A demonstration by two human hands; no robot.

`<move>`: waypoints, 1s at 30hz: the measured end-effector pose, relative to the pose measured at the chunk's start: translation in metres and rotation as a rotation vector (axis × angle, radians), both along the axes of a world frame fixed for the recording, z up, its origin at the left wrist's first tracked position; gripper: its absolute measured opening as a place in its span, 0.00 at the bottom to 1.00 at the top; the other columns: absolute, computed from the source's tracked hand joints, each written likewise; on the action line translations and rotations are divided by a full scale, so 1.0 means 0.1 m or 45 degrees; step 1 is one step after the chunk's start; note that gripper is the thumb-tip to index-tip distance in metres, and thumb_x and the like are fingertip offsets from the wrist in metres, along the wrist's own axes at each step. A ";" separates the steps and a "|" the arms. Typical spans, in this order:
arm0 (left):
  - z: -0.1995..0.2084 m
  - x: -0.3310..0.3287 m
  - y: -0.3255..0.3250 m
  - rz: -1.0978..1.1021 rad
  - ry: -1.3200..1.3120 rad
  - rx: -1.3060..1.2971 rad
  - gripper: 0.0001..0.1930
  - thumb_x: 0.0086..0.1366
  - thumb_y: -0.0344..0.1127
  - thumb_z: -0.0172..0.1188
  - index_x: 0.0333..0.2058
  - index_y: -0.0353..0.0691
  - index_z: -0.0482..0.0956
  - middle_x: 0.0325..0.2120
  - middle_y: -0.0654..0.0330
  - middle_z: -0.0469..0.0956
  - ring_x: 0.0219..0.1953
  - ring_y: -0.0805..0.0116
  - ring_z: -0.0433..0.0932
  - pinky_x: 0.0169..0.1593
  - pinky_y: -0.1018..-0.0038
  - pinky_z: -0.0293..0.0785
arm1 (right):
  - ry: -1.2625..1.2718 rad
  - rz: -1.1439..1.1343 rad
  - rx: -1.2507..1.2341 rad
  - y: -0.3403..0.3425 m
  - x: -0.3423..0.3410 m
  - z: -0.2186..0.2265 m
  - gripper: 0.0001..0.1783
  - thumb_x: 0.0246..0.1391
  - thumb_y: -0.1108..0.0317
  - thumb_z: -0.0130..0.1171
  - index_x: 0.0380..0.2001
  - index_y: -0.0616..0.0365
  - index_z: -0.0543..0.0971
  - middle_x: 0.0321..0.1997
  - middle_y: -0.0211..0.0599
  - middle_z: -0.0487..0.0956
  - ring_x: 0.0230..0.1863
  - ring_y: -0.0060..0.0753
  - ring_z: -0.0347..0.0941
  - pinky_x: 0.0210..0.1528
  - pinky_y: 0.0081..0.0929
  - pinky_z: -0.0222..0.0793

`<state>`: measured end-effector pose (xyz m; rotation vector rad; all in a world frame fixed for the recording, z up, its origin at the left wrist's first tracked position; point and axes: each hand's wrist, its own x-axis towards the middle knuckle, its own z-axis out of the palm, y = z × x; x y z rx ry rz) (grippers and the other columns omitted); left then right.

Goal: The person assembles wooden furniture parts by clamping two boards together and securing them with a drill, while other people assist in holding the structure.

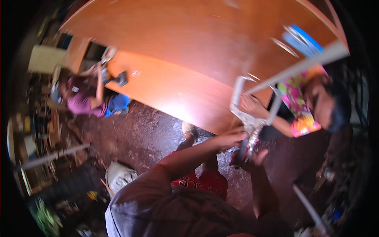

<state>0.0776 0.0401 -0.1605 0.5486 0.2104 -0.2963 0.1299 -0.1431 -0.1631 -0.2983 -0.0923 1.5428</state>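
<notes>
A metal locking C-clamp [252,122] stands before me with its two pale, wide-spread jaws pointing up toward the edge of the orange-brown wooden panel [158,75]. My left hand [232,141] grips it at the side of its body. Lower down, my right hand [249,158] is around the clamp's handles, its thumb standing off to the right; blur softens the fingers. Beyond the jaws, a co-worker's hand [252,106] in a bright patterned sleeve reaches to the panel's edge, close to the clamp.
A second person [89,96] in purple, at left, has hands near a dark cordless drill [119,78] and another pale clamp [108,55]. Blue items [303,41] lie on the panel at upper right. A pale sack [120,176] and a metal bar [312,207] are on the floor.
</notes>
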 end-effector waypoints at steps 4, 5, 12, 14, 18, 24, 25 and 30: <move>-0.19 -0.35 0.37 0.091 0.091 0.305 0.30 0.71 0.51 0.50 0.61 0.35 0.62 0.52 0.53 0.72 0.54 0.68 0.71 0.59 0.70 0.66 | -0.180 -0.375 -1.053 -0.47 -0.45 -0.88 0.38 0.58 0.36 0.50 0.56 0.59 0.66 0.44 0.43 0.77 0.44 0.42 0.77 0.46 0.42 0.74; -0.30 -0.43 0.46 0.084 0.021 0.501 0.28 0.70 0.50 0.52 0.59 0.35 0.65 0.51 0.54 0.73 0.54 0.68 0.71 0.59 0.71 0.66 | 0.098 -0.286 -0.752 -0.97 -0.54 -1.58 0.29 0.60 0.44 0.51 0.51 0.58 0.69 0.40 0.40 0.79 0.40 0.40 0.77 0.42 0.40 0.75; -1.39 -2.42 1.39 -0.487 0.482 1.581 0.34 0.61 0.64 0.55 0.50 0.37 0.75 0.46 0.46 0.77 0.51 0.48 0.75 0.55 0.58 0.70 | -0.876 0.471 -1.332 0.43 -1.41 -0.74 0.15 0.62 0.57 0.52 0.40 0.59 0.75 0.33 0.40 0.79 0.31 0.33 0.77 0.32 0.30 0.75; -1.39 -2.80 1.64 -0.713 0.440 1.691 0.34 0.60 0.63 0.56 0.52 0.38 0.74 0.47 0.46 0.77 0.51 0.47 0.75 0.54 0.57 0.70 | -0.988 0.382 -1.230 0.91 -1.47 -0.66 0.11 0.60 0.62 0.55 0.35 0.59 0.75 0.28 0.37 0.79 0.28 0.24 0.75 0.28 0.21 0.71; -1.53 -3.59 2.23 -0.794 0.316 1.648 0.28 0.62 0.56 0.57 0.51 0.40 0.75 0.45 0.45 0.78 0.50 0.48 0.76 0.53 0.58 0.71 | -1.763 0.374 -0.947 2.14 -1.55 -0.42 0.13 0.57 0.62 0.59 0.29 0.63 0.82 0.28 0.36 0.82 0.27 0.24 0.75 0.30 0.25 0.70; -0.27 -3.75 3.39 -0.840 0.007 1.628 0.20 0.65 0.48 0.54 0.43 0.37 0.79 0.41 0.47 0.79 0.48 0.49 0.77 0.51 0.59 0.71 | -2.002 0.269 -0.765 2.93 -1.53 -0.18 0.09 0.48 0.68 0.68 0.27 0.63 0.83 0.26 0.35 0.82 0.27 0.23 0.75 0.31 0.25 0.69; -0.19 -3.85 3.49 -0.869 0.099 1.605 0.20 0.65 0.48 0.54 0.44 0.37 0.79 0.40 0.47 0.79 0.48 0.49 0.77 0.51 0.59 0.71 | -2.036 0.346 -0.784 3.04 -1.52 -0.07 0.09 0.48 0.67 0.68 0.26 0.63 0.82 0.24 0.35 0.81 0.26 0.22 0.74 0.30 0.24 0.69; -0.20 -3.80 3.62 -0.753 0.179 1.623 0.21 0.63 0.50 0.56 0.45 0.40 0.79 0.40 0.47 0.79 0.47 0.49 0.77 0.51 0.59 0.71 | -2.011 0.234 -0.792 3.18 -1.36 0.51 0.11 0.50 0.64 0.67 0.25 0.62 0.82 0.19 0.32 0.77 0.23 0.21 0.72 0.27 0.22 0.67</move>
